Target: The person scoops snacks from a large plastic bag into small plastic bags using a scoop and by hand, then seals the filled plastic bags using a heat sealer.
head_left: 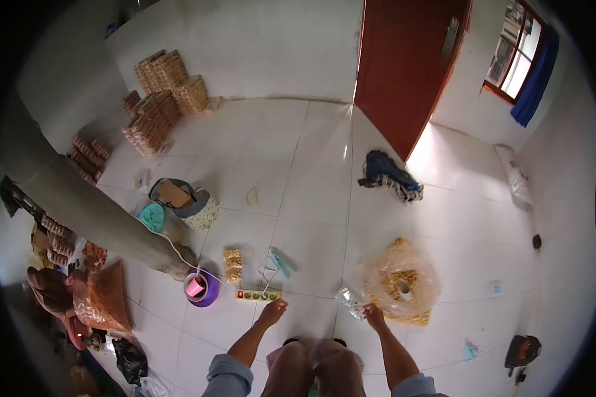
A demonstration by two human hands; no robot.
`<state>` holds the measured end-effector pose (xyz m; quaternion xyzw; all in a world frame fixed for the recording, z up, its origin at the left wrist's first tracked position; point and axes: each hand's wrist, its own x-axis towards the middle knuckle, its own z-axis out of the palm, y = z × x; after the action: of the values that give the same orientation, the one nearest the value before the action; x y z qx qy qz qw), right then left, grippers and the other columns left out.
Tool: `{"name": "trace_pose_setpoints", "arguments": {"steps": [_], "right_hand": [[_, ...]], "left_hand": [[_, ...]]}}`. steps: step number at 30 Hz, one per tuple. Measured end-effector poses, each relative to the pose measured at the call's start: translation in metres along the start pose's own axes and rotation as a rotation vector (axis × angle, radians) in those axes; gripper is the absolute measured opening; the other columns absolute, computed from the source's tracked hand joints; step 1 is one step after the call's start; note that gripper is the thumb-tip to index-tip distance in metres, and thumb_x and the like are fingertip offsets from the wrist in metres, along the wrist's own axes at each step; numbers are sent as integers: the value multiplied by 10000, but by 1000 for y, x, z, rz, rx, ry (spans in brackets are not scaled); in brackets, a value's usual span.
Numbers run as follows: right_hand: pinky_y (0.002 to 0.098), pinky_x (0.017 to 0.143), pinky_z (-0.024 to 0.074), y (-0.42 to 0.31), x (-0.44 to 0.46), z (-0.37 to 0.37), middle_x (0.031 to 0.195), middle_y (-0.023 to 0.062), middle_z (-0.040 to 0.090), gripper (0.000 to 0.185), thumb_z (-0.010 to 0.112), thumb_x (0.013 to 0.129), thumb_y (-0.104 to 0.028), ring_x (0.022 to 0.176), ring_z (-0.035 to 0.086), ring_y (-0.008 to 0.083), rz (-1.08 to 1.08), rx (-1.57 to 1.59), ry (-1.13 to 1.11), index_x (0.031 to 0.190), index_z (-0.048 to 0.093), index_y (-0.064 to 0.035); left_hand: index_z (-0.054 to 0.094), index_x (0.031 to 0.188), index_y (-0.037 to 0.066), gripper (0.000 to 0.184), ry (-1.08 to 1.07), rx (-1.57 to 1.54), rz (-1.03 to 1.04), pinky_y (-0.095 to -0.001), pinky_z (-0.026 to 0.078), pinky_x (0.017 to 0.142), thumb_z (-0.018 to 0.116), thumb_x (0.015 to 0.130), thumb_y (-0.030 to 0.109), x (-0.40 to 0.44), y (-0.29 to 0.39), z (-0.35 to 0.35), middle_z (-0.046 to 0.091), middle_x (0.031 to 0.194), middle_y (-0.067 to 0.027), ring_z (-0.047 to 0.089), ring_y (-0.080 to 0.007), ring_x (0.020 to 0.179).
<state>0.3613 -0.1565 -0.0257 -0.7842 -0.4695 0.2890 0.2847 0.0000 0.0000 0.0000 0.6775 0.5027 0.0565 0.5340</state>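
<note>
Some clear, crinkled plastic [349,303] is pinched in the right fingers [370,309]; left fingers [282,305] curled, contents unclear.

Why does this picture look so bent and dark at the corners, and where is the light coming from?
Head view: tile lines on the floor bow and corners go black, probably a wide lens; daylight glares through the window and spills past the red door.

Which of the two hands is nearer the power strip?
The left hand, close to the power strip; the right hand is farther off, by the clear crinkled plastic.
</note>
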Motion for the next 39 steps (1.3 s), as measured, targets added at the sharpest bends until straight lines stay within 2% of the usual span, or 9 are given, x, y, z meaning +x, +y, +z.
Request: {"name": "trace_pose_setpoints", "arguments": {"steps": [2, 3, 8, 13, 21, 27, 29, 30, 39], "right_hand": [[286, 581, 483, -25, -2, 12, 682, 69, 623, 127, 483, 840, -124, 633, 621, 157, 57, 38, 13, 886, 579, -55], [319, 624, 486, 63, 48, 81, 752, 107, 633, 146, 482, 831, -115, 703, 629, 208, -51, -33, 0, 923, 576, -50], [432, 749, 452, 90, 67, 114, 850, 206, 602, 163, 476, 821, -110, 841, 571, 367, -113, -41, -92, 930, 577, -44], [437, 753, 450, 147, 59, 156, 861, 200, 603, 161, 474, 828, -125, 846, 571, 364, -174, -231, -39, 923, 581, -52], [409, 752, 468, 134, -13, 110, 849, 182, 616, 163, 480, 823, -148, 847, 585, 353, -96, 91, -58, 883, 608, -66], [296, 569, 497, 161, -59, 65, 702, 101, 611, 142, 504, 796, -67, 646, 614, 180, -68, -3, 149, 899, 602, -58], [294, 570, 499, 175, -71, 59, 705, 105, 611, 140, 503, 802, -68, 649, 616, 182, -65, -28, 188, 904, 597, -55], [364, 703, 480, 164, -83, 49, 804, 165, 625, 138, 511, 812, -116, 795, 609, 300, 119, 55, 137, 888, 610, -58], [379, 699, 468, 161, -33, 29, 788, 195, 607, 147, 498, 816, -127, 772, 591, 347, -118, -10, 209, 854, 592, -21]], "left_hand": [[568, 955, 67, 236, 52, 34, 185, -370, 472, 733, 500, 847, 265, 8, 14, -1, 626, 869, -116, 603, -255, 832], [572, 938, 65, 216, 70, 63, 287, -371, 472, 714, 492, 851, 246, 98, -64, 69, 623, 854, -117, 601, -267, 809], [594, 890, 65, 180, -16, 60, 316, -349, 473, 686, 522, 841, 222, 151, -80, 142, 625, 829, -112, 597, -260, 764], [591, 899, 58, 210, -17, 9, 263, -319, 477, 638, 551, 833, 254, 146, -101, 155, 627, 761, -88, 602, -195, 677], [591, 860, 64, 204, 207, -34, 340, -287, 470, 589, 580, 823, 264, 133, -64, 149, 612, 678, -60, 590, -141, 609], [583, 870, 42, 202, -13, -8, 409, -263, 473, 597, 597, 813, 235, 99, -1, 170, 610, 684, -57, 585, -136, 619], [582, 875, 40, 197, -65, -3, 412, -263, 475, 601, 597, 815, 228, 84, 12, 176, 613, 691, -56, 587, -136, 625], [583, 879, 40, 198, -72, -57, 442, -263, 477, 609, 597, 816, 227, 76, 17, 180, 617, 705, -60, 592, -138, 634], [581, 894, 34, 180, -33, -143, 435, -278, 473, 679, 575, 828, 202, 116, -19, 198, 614, 774, -73, 589, -153, 718]]}}
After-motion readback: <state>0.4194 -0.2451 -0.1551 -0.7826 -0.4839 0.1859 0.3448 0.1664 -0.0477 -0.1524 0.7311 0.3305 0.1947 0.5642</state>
